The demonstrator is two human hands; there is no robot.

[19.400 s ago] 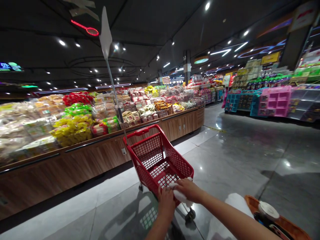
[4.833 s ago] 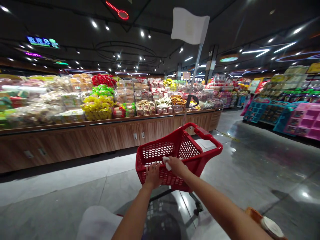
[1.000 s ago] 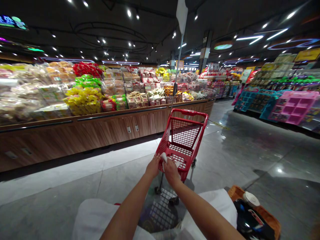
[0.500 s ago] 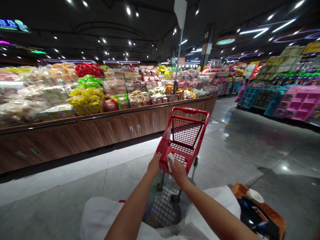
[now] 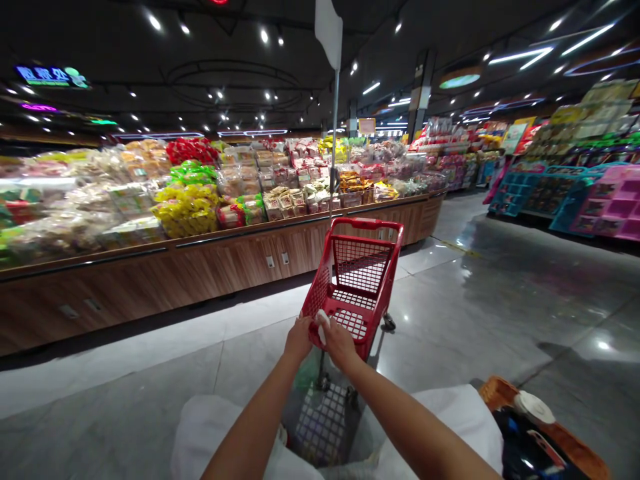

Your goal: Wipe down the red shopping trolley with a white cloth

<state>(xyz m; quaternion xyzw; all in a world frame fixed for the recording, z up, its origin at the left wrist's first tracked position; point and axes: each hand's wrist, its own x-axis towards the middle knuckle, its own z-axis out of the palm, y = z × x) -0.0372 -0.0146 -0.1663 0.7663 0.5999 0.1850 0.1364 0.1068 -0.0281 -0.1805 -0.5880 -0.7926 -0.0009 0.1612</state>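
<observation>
Both my hands are at the near rim of a red plastic mesh shopping cart [image 5: 357, 280]. My left hand [image 5: 299, 339] closes around that rim. My right hand [image 5: 339, 343] grips the rim too, pinching a white tissue [image 5: 322, 327] against it. A thin metal pole rises from the cart's far side, topped by a white flag [image 5: 329, 30]. Below my hands, the cart's lower wire rack [image 5: 325, 423] shows between my forearms.
A long wood-sided display counter [image 5: 150, 283] piled with bagged foods [image 5: 187, 210] runs along the left. Pink and teal racks [image 5: 613, 210] stand at the right, beyond a polished grey floor [image 5: 475, 313]. White bags [image 5: 450, 420] and a woven orange basket [image 5: 500, 393] lie at the bottom edge.
The view has swung, carrying the cart and my hands slightly left in frame and the counter to the right. My hands stay on the cart, and the tissue remains in my right hand.
</observation>
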